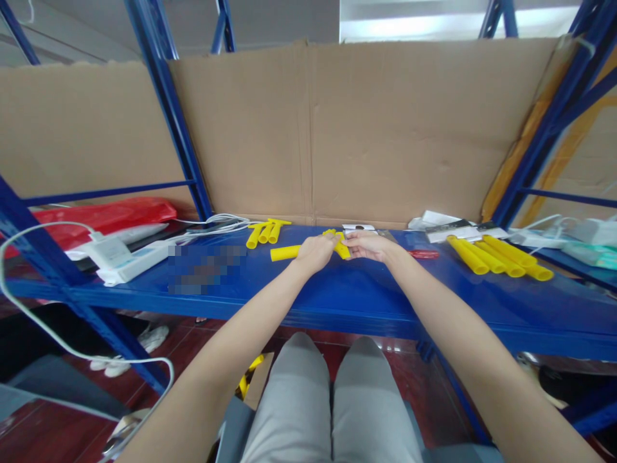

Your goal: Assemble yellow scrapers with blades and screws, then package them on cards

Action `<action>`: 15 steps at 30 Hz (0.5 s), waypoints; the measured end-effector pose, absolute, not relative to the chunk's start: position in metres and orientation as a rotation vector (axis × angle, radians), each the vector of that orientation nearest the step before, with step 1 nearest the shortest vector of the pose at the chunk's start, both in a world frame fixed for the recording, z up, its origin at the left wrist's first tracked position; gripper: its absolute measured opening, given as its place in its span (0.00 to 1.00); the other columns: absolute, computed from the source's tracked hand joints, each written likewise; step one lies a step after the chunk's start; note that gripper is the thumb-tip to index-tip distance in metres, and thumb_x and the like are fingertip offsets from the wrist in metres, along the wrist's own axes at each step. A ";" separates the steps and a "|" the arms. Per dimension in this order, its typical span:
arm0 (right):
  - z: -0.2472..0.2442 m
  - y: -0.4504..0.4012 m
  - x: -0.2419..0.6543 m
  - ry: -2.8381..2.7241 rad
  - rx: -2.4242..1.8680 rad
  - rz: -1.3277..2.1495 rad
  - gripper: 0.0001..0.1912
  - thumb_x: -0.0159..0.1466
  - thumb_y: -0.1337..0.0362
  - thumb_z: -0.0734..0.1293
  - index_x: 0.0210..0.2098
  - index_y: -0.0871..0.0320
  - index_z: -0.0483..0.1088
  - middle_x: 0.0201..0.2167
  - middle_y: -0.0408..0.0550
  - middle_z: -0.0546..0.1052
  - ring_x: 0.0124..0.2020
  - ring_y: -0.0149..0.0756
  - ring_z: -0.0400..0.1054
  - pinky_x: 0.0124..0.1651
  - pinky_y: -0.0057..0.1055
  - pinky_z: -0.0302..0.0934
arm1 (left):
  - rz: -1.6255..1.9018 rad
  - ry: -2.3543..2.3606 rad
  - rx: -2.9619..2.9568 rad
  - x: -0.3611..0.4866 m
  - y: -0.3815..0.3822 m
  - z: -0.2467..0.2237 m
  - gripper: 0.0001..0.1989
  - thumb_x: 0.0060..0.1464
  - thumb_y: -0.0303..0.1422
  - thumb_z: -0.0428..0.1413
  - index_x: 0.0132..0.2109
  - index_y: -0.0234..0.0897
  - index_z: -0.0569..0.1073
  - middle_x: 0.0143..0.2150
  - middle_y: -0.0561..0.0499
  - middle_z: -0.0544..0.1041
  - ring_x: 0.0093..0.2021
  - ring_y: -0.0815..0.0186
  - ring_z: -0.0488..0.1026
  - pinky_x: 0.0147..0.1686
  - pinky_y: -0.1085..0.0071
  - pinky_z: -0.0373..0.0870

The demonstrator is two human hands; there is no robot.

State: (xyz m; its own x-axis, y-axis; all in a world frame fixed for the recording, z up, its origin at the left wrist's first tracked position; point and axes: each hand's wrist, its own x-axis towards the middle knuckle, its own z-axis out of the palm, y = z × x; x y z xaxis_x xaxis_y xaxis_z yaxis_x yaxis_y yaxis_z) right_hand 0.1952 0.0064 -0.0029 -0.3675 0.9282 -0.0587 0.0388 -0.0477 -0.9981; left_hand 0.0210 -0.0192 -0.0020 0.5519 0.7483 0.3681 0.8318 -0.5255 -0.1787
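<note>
The tube, yellow, lies low over the middle of the shelf, its open end pointing left out of the left hand, which is closed around it. Just beyond, a yellow fitting shows between the two hands, pinched by the fingers of the right hand; whether tube and fitting are joined is hidden by the fingers. If the two are pressed together out of line, the fitting could sit crooked or jam, and a light pinch on smooth plastic could let it turn or slip. A sudden slip to the right could knock the red tool near that wrist. The left hand is palm down with knuckles up, the right comes in from the side with its fingers towards the left, and both forearms reach forward, converging. Farther out, three T-pieces lie to the left, and a group of loose tubes to the right, with a power strip at far left.
</note>
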 end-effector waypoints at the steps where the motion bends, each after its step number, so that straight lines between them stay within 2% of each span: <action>1: -0.003 0.006 0.196 -1.474 -1.056 1.505 0.06 0.60 0.76 0.67 0.33 0.61 0.69 0.25 0.45 0.78 0.25 0.28 0.72 0.33 0.27 0.72 | -0.366 -1.306 -2.450 0.021 -0.020 -0.001 0.21 0.64 0.25 0.45 0.62 0.37 0.66 0.57 0.40 0.73 0.52 0.57 0.75 0.48 0.65 0.72; 7: -0.002 0.006 0.198 -1.443 -1.034 1.470 0.06 0.59 0.74 0.70 0.34 0.60 0.70 0.27 0.46 0.79 0.26 0.29 0.72 0.37 0.30 0.72 | -0.382 -1.323 -2.432 0.021 -0.020 -0.002 0.23 0.62 0.23 0.44 0.63 0.35 0.66 0.57 0.38 0.73 0.53 0.57 0.75 0.49 0.65 0.72; 15: -0.001 0.002 0.196 -1.469 -1.091 1.441 0.03 0.61 0.73 0.69 0.32 0.61 0.70 0.24 0.45 0.78 0.23 0.29 0.71 0.35 0.31 0.72 | -0.377 -1.314 -2.452 0.020 -0.015 -0.005 0.22 0.61 0.23 0.44 0.60 0.36 0.69 0.52 0.41 0.76 0.49 0.57 0.76 0.49 0.64 0.72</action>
